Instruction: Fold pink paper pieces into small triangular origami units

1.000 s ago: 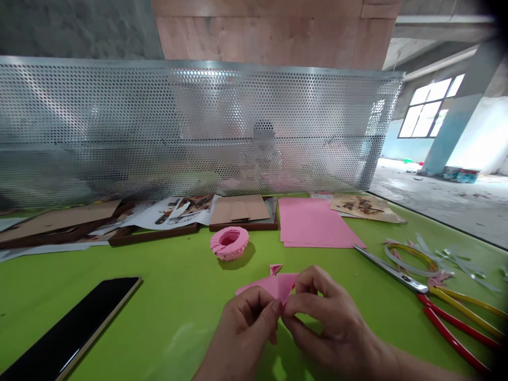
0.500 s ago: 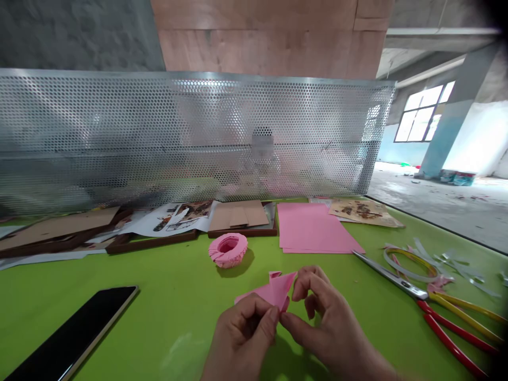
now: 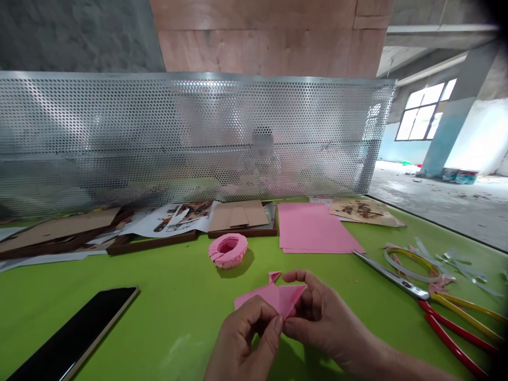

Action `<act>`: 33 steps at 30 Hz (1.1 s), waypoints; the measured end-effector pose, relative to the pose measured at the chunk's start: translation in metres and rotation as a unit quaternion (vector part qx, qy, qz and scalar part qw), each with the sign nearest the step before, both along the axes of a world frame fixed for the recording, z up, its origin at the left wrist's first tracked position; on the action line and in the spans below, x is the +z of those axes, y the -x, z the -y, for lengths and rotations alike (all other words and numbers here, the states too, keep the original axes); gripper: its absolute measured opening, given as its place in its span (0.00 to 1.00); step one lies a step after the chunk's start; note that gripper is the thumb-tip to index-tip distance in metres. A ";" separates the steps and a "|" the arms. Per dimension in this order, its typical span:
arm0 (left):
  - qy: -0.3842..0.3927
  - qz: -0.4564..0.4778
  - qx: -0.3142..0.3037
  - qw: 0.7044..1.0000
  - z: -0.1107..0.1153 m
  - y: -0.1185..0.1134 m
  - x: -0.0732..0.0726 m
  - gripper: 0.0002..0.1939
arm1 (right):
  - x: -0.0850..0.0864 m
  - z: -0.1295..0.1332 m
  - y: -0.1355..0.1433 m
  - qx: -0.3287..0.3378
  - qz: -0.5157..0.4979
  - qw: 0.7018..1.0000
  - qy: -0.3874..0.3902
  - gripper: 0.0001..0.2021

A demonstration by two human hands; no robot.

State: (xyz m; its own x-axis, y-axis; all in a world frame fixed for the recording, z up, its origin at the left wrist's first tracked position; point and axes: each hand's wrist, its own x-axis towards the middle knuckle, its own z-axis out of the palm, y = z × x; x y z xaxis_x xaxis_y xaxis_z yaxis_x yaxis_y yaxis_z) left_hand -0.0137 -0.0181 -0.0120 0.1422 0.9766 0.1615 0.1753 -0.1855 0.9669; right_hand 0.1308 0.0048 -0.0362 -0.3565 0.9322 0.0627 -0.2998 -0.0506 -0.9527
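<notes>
A small folded piece of pink paper (image 3: 262, 295) is held above the green table, low in the middle of the head view. My left hand (image 3: 250, 336) pinches its lower edge between thumb and fingers. At the paper's right flap, my right hand (image 3: 317, 312) curves its fingers behind, with the thumb near the bottom corner and the index finger raised. A small folded point sticks up from the paper's top. Beyond it sits a pink crimped paper ring (image 3: 228, 250).
Pink sheets (image 3: 313, 227) lie behind the hands. Scissors with red handles (image 3: 413, 288), a tape roll (image 3: 410, 264) and clear strips are on the right. A phone (image 3: 75, 333) lies left. Trays with cardboard (image 3: 238, 214) line a perforated metal screen (image 3: 198, 137).
The paper's right flap has swung rightward and down, opening wider. My right hand's fingers have moved up around it, while my left hand keeps its pinch.
</notes>
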 end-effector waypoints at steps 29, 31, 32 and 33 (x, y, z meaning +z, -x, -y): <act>0.223 0.188 -0.085 0.953 -0.017 0.007 -0.003 0.09 | 0.020 0.009 -0.023 -0.176 0.382 0.656 -0.627 0.08; 0.231 0.190 -0.098 0.949 -0.018 0.007 -0.004 0.09 | 0.020 0.009 -0.022 -0.189 0.370 0.639 -0.647 0.05; 0.237 0.191 -0.103 0.947 -0.018 0.007 -0.004 0.08 | 0.021 0.009 -0.021 -0.191 0.359 0.637 -0.654 0.05; 0.243 0.190 -0.106 0.945 -0.017 0.008 -0.004 0.08 | 0.022 0.009 -0.021 -0.192 0.349 0.639 -0.658 0.05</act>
